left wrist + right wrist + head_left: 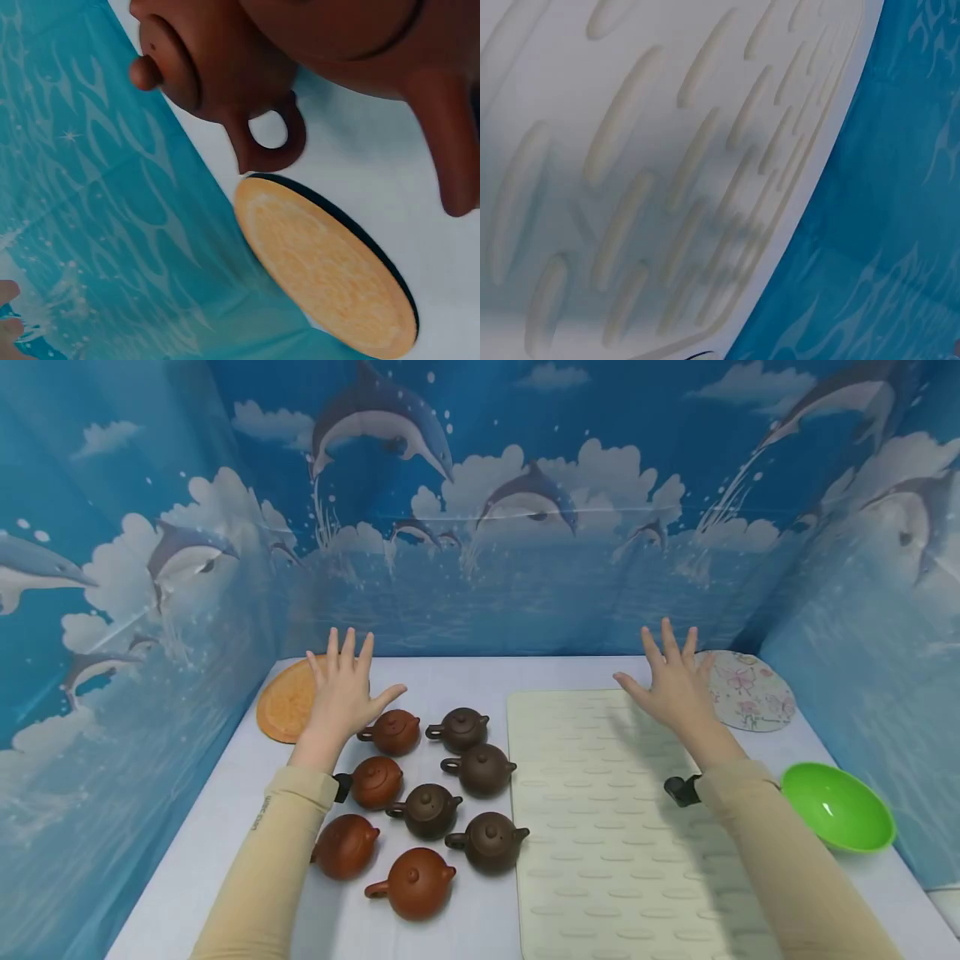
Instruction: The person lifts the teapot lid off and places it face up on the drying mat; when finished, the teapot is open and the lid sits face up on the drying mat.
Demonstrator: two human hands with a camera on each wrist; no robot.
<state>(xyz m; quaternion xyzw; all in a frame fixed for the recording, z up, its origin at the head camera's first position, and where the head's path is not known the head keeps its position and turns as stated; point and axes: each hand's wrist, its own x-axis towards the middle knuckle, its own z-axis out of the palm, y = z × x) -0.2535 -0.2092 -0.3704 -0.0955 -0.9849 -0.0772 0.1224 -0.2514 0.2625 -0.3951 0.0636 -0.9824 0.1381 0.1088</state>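
Note:
My left hand (341,693) is held out with fingers spread, near the orange round mat (281,706) and holding nothing. Several reddish-brown teapots (417,883) and several dark brown teapots (486,771) stand to its right and nearer me. In the left wrist view, a reddish teapot (217,64) shows its lid knob and handle, close to the orange mat (322,262). Over the far right part of a cream textured mat (585,827), my right hand (675,693) is also spread and holds nothing. That cream mat (630,247) fills much of the right wrist view.
A bright green bowl (838,807) sits at the right edge of the white table (442,672). Behind it lies a round floral mat (750,693). Blue dolphin-print curtains (517,585) enclose the back and both sides.

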